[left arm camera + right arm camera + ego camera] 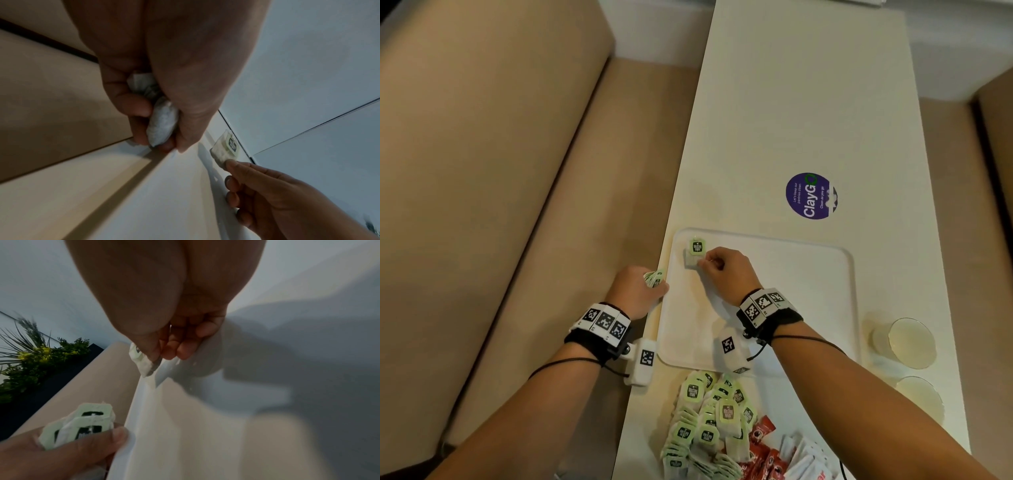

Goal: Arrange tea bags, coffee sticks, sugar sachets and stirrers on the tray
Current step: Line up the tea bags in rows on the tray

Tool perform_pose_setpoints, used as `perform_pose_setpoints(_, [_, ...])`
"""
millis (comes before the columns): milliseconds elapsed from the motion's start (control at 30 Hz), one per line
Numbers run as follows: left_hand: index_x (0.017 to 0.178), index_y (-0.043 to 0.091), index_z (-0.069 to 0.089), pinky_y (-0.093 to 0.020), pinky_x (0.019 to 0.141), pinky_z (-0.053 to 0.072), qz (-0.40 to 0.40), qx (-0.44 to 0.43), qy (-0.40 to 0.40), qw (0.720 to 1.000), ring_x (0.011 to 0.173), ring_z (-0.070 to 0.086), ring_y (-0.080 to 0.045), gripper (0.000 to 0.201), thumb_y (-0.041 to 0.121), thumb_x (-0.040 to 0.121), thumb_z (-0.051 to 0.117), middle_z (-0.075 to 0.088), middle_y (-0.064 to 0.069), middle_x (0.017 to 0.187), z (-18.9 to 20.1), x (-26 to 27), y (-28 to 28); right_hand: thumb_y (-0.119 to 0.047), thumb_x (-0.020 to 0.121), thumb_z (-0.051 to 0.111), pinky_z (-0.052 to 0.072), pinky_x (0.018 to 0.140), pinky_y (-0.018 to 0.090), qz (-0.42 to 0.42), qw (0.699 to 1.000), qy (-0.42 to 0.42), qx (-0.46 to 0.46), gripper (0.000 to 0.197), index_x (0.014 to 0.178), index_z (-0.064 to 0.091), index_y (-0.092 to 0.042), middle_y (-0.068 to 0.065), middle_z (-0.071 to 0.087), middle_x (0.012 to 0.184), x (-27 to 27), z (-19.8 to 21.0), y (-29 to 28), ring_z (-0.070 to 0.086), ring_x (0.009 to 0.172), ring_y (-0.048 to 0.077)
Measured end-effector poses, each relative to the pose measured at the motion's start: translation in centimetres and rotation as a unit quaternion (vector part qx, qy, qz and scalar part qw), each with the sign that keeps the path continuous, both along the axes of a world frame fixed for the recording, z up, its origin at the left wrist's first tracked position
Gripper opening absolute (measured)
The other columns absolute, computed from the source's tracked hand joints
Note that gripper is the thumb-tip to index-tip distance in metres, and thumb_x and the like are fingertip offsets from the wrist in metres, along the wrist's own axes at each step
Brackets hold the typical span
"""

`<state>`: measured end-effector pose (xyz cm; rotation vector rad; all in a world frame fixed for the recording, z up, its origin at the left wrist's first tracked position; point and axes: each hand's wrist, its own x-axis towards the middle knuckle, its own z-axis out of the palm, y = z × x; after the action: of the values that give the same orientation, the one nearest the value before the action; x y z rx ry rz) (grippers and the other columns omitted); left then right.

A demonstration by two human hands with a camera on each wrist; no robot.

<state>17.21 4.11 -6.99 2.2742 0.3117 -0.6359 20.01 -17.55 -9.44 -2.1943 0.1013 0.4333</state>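
A white tray point(808, 274) lies on the cream table. In its far left corner rests a green-labelled tea bag point(695, 251), and my right hand point(717, 263) pinches its near edge between thumb and forefinger; the same tea bag point(225, 148) point(141, 363) shows in both wrist views. My left hand point(642, 284) hovers just off the tray's left rim, gripping a small bunch of tea bags point(654, 278) point(162, 123) point(82, 425). A heap of tea bags point(705, 428), red coffee sticks point(763, 452) and white sachets point(804, 459) lies near the table's front edge.
Two clear glasses point(911, 342) point(921, 397) stand right of the tray. A round purple sticker point(811, 196) is on the table beyond it. A beige sofa point(500, 205) runs along the left; a plant point(30, 356) shows behind.
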Motion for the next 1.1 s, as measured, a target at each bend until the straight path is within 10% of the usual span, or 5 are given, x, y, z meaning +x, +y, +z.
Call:
perform_pose_setpoints(333, [0.064, 0.001, 0.062, -0.027, 0.053, 0.038, 0.005, -0.013, -0.003, 1.0, 0.052, 0.049, -0.02, 0.034, 0.025, 0.086, 0.072, 0.063, -0.013, 0.06, -0.2, 0.6, -0.1, -0.032, 0.093, 0.067, 0.048, 0.078, 0.025, -0.094, 0.995, 0.024, 0.018, 0.016, 0.102, 0.076, -0.021, 0.0, 0.075, 0.093, 3.4, 0.1, 1.4, 0.067, 0.087, 0.017])
perform_pose_setpoints(633, [0.065, 0.009, 0.064, -0.019, 0.048, 0.041, 0.087, -0.084, -0.012, 0.993, 0.048, 0.05, -0.009, 0.031, 0.029, 0.086, 0.075, 0.061, 0.002, 0.058, 0.0, 0.8, -0.6, -0.027, 0.091, 0.068, 0.062, 0.069, 0.036, -0.152, 0.985, 0.036, 0.072, 0.01, 0.086, 0.076, -0.027, 0.0, 0.073, 0.063, 4.3, 0.5, 2.5, 0.064, 0.052, 0.011])
perform_pose_setpoints(833, [0.095, 0.002, 0.072, -0.028, 0.051, 0.044, 0.197, -0.276, 0.056, 0.939, 0.064, 0.06, -0.021, 0.028, 0.029, 0.091, 0.07, 0.072, -0.009, 0.08, 0.7, 1.2, -1.1, -0.034, 0.086, 0.07, 0.063, 0.064, 0.043, -0.167, 0.983, 0.048, 0.058, 0.029, 0.067, 0.074, -0.013, 0.003, 0.07, 0.057, 4.5, 0.6, 2.9, 0.067, 0.05, 0.019])
perform_pose_setpoints(1100, [0.111, 0.001, 0.067, -0.028, 0.06, 0.054, 0.221, -0.426, 0.124, 0.869, 0.078, 0.064, -0.023, 0.038, -0.007, 0.09, 0.036, 0.068, -0.012, 0.098, 1.4, 1.5, -0.9, -0.044, 0.091, 0.066, 0.052, 0.063, 0.023, -0.105, 0.994, 0.029, 0.016, 0.039, 0.067, 0.073, -0.015, -0.002, 0.071, 0.061, 3.8, 0.6, 1.9, 0.068, 0.062, 0.013])
